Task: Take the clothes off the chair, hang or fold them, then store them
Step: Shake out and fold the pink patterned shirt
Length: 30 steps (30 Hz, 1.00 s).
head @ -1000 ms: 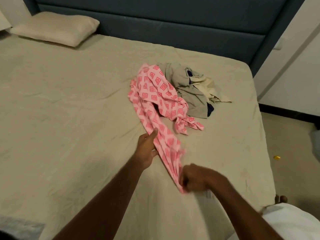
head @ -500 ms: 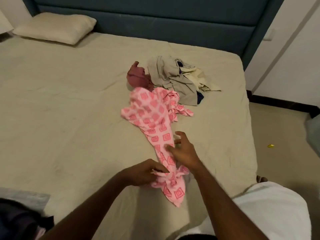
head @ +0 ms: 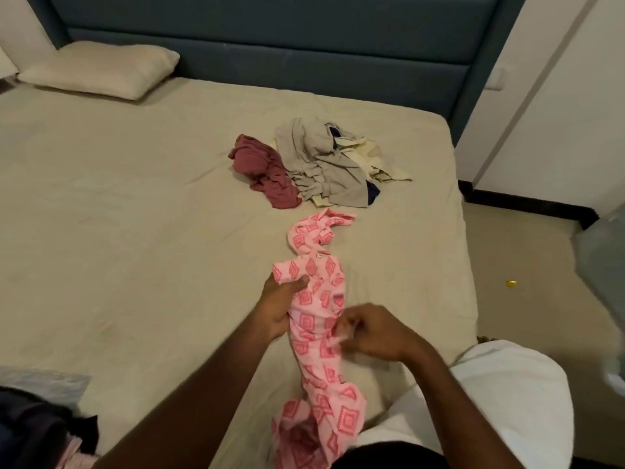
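The pink patterned garment point(head: 318, 319) is being held as a twisted rope running from the centre of the frame down to the lower edge, over the near side of the bed point(head: 135, 231). Its left edge is being gripped by the left hand point(head: 279, 308), fingers curled round the cloth, while a fold at its right edge is being pinched by the right hand point(head: 370, 333). Above it, towards the upper centre, a maroon garment point(head: 263, 170) and a grey and cream pile point(head: 331, 164) are lying crumpled and still to be handled. For a neat fold, the twist is best being shaken out first, the corners being found, and the cloth being spread flat on the sheet before any crease is being made
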Each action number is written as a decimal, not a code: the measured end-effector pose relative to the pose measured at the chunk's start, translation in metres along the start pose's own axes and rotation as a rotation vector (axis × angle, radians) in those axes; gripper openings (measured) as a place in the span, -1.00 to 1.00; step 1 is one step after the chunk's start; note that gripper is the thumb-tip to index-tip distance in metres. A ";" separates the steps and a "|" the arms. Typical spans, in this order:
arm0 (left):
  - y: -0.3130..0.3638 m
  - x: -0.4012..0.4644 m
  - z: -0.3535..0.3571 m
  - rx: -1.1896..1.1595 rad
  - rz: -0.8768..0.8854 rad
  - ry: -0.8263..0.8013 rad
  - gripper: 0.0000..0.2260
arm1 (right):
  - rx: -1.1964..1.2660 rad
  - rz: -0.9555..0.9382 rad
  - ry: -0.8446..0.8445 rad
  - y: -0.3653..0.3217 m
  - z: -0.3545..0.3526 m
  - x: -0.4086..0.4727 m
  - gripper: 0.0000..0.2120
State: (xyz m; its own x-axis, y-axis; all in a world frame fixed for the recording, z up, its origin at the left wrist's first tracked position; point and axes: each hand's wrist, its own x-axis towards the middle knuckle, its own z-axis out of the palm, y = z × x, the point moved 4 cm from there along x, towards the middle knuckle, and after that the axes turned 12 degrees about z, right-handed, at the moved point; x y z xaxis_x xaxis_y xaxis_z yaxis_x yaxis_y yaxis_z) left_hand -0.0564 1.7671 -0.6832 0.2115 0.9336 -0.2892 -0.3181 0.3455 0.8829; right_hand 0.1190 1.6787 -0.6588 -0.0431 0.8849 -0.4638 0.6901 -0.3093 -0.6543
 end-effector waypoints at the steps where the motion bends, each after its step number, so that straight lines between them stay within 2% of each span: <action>1: 0.001 -0.004 0.008 -0.014 0.003 -0.089 -0.63 | 0.097 -0.054 0.196 -0.004 -0.013 0.000 -0.58; 2: 0.005 -0.007 0.015 -0.023 0.016 -0.184 -0.57 | 0.172 -0.114 0.324 -0.012 -0.023 -0.001 -0.39; 3: 0.013 -0.012 0.023 -0.017 0.029 -0.279 -0.52 | 0.242 -0.180 0.380 -0.020 -0.030 -0.001 -0.21; 5: 0.031 -0.016 0.032 -0.003 0.049 -0.453 -0.47 | 0.385 -0.280 0.325 -0.035 -0.040 -0.001 -0.02; 6: 0.043 -0.017 0.036 0.003 0.052 -0.529 -0.49 | 0.462 -0.297 0.243 -0.040 -0.046 0.000 -0.04; 8: 0.070 -0.017 0.045 0.059 0.079 -0.633 -0.65 | 0.534 -0.304 0.088 -0.049 -0.063 -0.002 -0.32; 9: 0.082 -0.016 0.049 0.115 0.111 -0.663 -0.69 | 0.523 -0.310 0.074 -0.054 -0.073 -0.006 -0.47; 11: 0.109 -0.011 0.060 0.258 0.206 -0.644 -0.78 | 0.499 -0.333 0.165 -0.060 -0.097 -0.014 -0.60; 12: 0.121 -0.008 0.063 0.305 0.246 -0.604 -0.78 | 0.507 -0.344 0.202 -0.063 -0.108 -0.018 -0.62; 14: 0.140 0.006 0.069 0.290 0.312 -0.530 -0.50 | 0.594 -0.341 0.225 -0.064 -0.131 -0.027 -0.64; 16: 0.159 0.017 0.080 0.253 0.348 -0.481 -0.42 | 0.653 -0.346 0.221 -0.066 -0.153 -0.037 -0.68; 18: 0.178 0.026 0.096 0.251 0.407 -0.494 -0.59 | 0.587 -0.354 0.238 -0.067 -0.172 -0.044 -0.68; 20: 0.199 0.022 0.116 0.315 0.459 -0.515 -0.76 | 0.519 -0.301 0.237 -0.067 -0.184 -0.048 -0.55; 23: 0.226 0.017 0.139 0.482 0.514 -0.602 -0.75 | 0.494 -0.234 0.237 -0.066 -0.195 -0.057 -0.40; 26: 0.244 0.009 0.147 0.749 0.509 -0.707 -0.82 | 0.429 -0.245 0.222 -0.067 -0.203 -0.069 -0.46; 30: 0.249 0.012 0.136 1.006 0.363 -0.851 -0.85 | 0.060 -0.226 0.203 -0.066 -0.221 -0.083 -0.61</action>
State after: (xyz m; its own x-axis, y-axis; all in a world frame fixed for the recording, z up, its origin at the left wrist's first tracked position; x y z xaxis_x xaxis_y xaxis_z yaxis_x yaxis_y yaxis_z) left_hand -0.0071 1.8514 -0.4167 0.8751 0.4839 0.0065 0.2493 -0.4623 0.8509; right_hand 0.2363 1.7029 -0.4455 -0.0409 0.9832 -0.1776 0.6352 -0.1116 -0.7643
